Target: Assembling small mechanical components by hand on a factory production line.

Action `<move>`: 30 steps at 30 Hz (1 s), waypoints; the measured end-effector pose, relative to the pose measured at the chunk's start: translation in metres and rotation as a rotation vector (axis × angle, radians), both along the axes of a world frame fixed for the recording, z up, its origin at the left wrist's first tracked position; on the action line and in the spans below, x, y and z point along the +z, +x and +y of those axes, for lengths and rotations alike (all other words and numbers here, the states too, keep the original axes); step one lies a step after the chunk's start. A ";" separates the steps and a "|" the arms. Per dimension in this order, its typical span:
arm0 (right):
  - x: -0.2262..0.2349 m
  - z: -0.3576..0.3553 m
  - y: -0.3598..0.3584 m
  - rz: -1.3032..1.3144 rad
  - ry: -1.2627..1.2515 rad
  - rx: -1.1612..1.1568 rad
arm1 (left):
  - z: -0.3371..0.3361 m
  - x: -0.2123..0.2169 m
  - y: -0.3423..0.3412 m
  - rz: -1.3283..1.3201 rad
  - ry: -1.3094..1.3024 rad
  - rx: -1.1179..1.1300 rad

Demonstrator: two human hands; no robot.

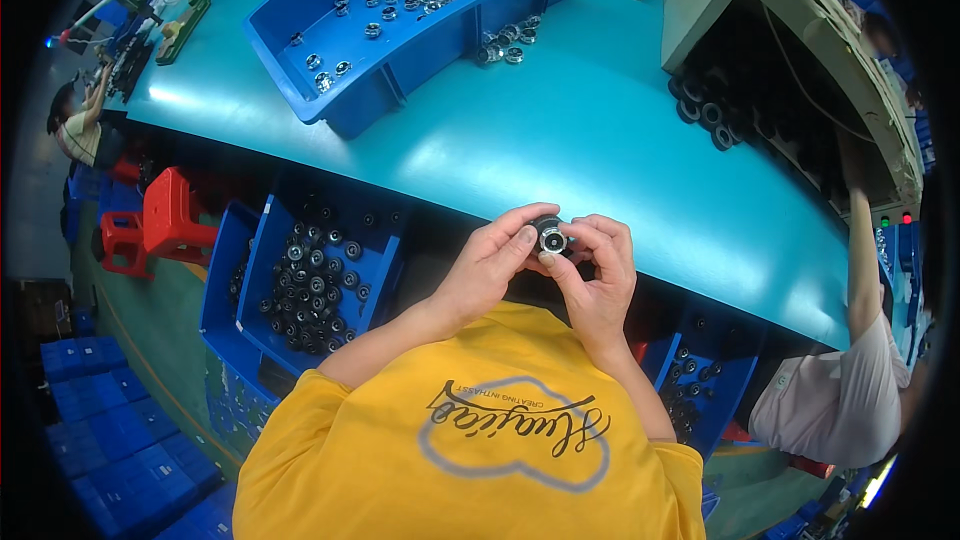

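Between my two hands, just over the table's near edge, is a small round part (552,237) with a black outer ring and a shiny metal centre. My left hand (498,250) pinches it from the left, thumb and forefinger on its rim. From the right, my right hand (600,265) grips the same part with its thumb below and fingers on top. Parts of the ring are hidden behind my fingertips.
A blue tray (365,65) of shiny metal pieces stands on the green table (540,130); several metal pieces (512,40) lie beside it. Black rings (712,118) lie by a pale box-like housing (690,0), where another person's arm (862,250) reaches in. Blue bins (262,285) hold black round parts. Red stools (175,215) stand left.
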State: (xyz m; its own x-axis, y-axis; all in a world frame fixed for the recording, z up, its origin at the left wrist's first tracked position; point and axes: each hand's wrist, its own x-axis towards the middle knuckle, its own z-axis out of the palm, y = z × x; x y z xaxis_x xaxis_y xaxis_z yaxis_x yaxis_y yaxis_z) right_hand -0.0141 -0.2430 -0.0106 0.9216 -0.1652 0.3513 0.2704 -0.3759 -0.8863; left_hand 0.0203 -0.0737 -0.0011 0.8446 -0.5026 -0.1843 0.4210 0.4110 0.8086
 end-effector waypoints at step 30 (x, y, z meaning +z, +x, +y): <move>0.005 0.008 -0.015 0.090 0.068 0.153 | -0.013 -0.015 -0.014 -0.419 0.255 0.237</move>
State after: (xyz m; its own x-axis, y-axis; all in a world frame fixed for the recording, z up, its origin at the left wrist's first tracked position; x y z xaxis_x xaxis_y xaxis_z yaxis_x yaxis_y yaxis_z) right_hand -0.0286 -0.2350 -0.0056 0.9651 -0.0408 0.2588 0.2382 -0.2752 -0.9314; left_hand 0.0058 -0.0863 -0.0161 0.9566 -0.2731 0.1012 -0.0389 0.2245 0.9737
